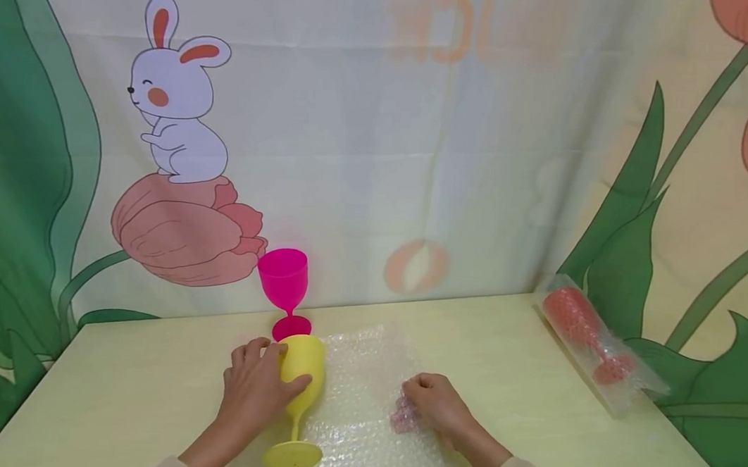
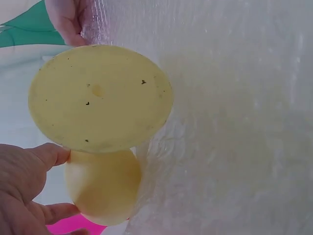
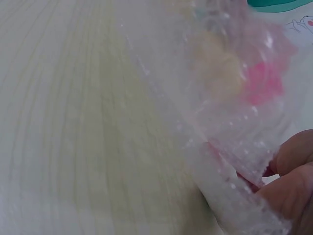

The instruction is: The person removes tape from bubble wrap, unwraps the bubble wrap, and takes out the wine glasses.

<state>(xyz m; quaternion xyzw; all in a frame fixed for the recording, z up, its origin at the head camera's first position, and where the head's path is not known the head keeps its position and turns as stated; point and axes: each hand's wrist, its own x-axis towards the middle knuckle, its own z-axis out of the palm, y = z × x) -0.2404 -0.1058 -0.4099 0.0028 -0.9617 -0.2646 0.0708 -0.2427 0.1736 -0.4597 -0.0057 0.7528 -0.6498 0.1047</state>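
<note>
On pale counter (image 1: 170,371), yellow goblet (image 1: 305,399) tipped over, base toward person, by left part of bubble wrap (image 1: 365,395). Left hand (image 1: 255,382) grip pinching bowl, right hand (image 1: 442,408) pinching wrap edge. Pink goblet (image 1: 285,279) upright just behind yellow one.

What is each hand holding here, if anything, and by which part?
The left hand holds the yellow goblet by its bowl; the right hand pinches the bubble wrap by an edge.

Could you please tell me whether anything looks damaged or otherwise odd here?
On the yellow goblet, the underside of the base shows several small dark marks, odd against its otherwise plain yellow; I cannot tell whether they are dirt or damage. Nothing looks spilled.
</note>
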